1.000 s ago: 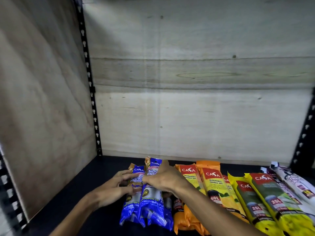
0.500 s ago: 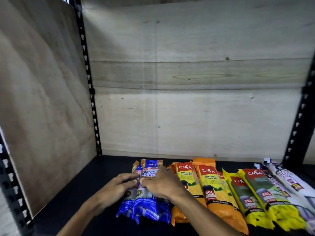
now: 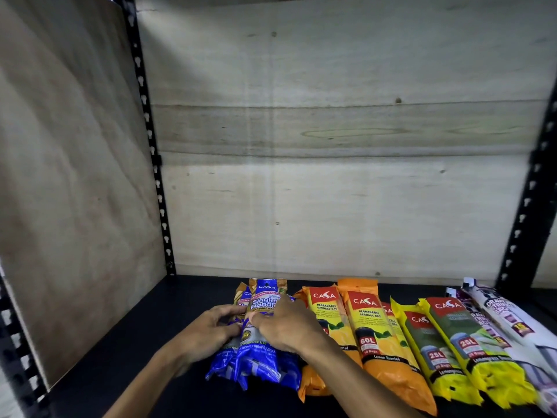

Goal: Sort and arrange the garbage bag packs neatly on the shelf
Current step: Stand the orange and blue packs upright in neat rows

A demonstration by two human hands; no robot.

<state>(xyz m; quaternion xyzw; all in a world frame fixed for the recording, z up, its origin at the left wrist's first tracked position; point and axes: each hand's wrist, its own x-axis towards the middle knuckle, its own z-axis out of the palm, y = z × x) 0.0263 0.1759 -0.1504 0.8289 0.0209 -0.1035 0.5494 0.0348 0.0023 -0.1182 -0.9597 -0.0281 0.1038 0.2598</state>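
Blue garbage bag packs point(image 3: 261, 362) lie stacked at the left end of a row on the black shelf point(image 3: 126, 351). My left hand point(image 3: 211, 330) grips the left side of the blue stack. My right hand point(image 3: 286, 325) presses on top of it, covering its middle. To the right lie orange packs point(image 3: 369, 324), then yellow-green packs point(image 3: 452, 336), then white-purple packs point(image 3: 506, 318) at the far right. All packs lie flat, tops toward the back wall.
A wooden back panel point(image 3: 331, 191) and a wooden left side panel point(image 3: 69, 176) enclose the shelf. Black perforated uprights stand at the left rear point(image 3: 153, 164) and the right point(image 3: 530, 194). Bare black shelf surface lies left of the blue packs.
Both hands have slid nearer along the blue packs and pressed them flatter. The view has shifted slightly, showing more of the right upright.
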